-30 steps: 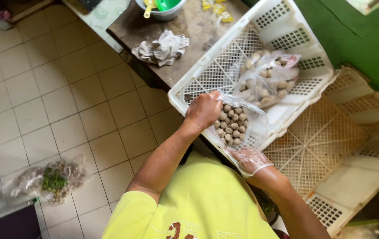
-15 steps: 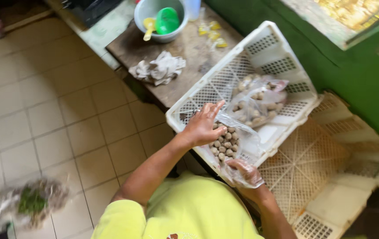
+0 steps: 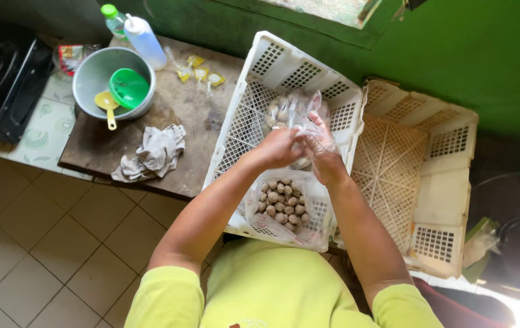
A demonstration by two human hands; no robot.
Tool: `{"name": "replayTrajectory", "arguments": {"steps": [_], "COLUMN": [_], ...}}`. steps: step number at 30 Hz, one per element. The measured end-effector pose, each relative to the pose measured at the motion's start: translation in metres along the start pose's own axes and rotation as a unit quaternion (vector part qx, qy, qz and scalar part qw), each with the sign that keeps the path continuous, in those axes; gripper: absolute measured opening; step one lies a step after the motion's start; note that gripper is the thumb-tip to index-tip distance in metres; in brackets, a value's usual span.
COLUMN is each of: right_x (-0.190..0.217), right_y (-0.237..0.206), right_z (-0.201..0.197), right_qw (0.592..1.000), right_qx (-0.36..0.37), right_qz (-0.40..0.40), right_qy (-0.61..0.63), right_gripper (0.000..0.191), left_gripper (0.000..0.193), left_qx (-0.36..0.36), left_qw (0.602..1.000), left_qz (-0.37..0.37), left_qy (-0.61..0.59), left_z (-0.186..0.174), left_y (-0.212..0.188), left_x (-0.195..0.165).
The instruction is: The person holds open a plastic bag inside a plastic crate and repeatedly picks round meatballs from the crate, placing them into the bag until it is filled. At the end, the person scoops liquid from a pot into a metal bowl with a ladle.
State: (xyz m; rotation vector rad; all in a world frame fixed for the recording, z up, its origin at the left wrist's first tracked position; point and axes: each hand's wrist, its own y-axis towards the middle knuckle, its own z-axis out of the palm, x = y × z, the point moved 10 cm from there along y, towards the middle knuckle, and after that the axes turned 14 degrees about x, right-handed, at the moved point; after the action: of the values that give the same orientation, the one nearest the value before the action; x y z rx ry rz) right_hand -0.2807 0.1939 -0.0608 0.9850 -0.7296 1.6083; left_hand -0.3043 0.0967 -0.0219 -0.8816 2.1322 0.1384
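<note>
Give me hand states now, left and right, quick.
Left hand: closed, pinching the clear plastic bag of brown balls over the white crate.
Right hand: plastic-gloved, closed on the same bag.

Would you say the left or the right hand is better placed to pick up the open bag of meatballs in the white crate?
Probably the left hand: bare, it sits above the open bag of meatballs, while the right hand, in a plastic glove, touches the farther bag.

The left hand (image 3: 279, 147) lifted off the open bag of meatballs (image 3: 282, 203), which lay below the grip. It met the gloved right hand (image 3: 322, 147) at the farther meatball bag (image 3: 290, 112).
</note>
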Motion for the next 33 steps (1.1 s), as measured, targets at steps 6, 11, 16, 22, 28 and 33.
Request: {"name": "replayTrajectory", "arguments": {"steps": [6,11,16,22,28,33], "right_x": [0.001,0.017,0.02,0.026,0.032,0.021], "right_y": [-0.018,-0.018,-0.02,-0.017,-0.022,-0.012], "right_z": [-0.029,-0.04,-0.022,0.002,0.013,0.012], "right_qw": [0.994,0.994,0.996,0.999,0.999,0.982], "right_qx": [-0.096,-0.111,-0.088,-0.001,0.038,0.04], "right_qz": [0.008,0.002,0.005,0.012,0.024,0.037], "right_qy": [0.058,0.012,-0.007,0.033,0.012,-0.182], "right_gripper": [0.036,0.028,0.033,0.042,0.042,0.038], "left_gripper": [0.032,0.02,0.024,0.038,0.034,0.029], "left_qx": [-0.005,-0.059,-0.018,0.033,0.057,0.025], "left_qw": [0.999,0.998,0.987,0.991,0.98,0.971], "left_qz": [0.005,0.02,-0.016,-0.03,-0.035,0.028], "left_qy": [0.053,-0.03,-0.156,-0.128,-0.189,-0.236], "left_z": [0.001,-0.018,-0.008,-0.014,-0.002,0.002], "left_y": [-0.023,-0.012,-0.006,-0.015,-0.014,-0.005], "left_x": [-0.004,0.003,0.013,0.003,0.008,0.011]}}
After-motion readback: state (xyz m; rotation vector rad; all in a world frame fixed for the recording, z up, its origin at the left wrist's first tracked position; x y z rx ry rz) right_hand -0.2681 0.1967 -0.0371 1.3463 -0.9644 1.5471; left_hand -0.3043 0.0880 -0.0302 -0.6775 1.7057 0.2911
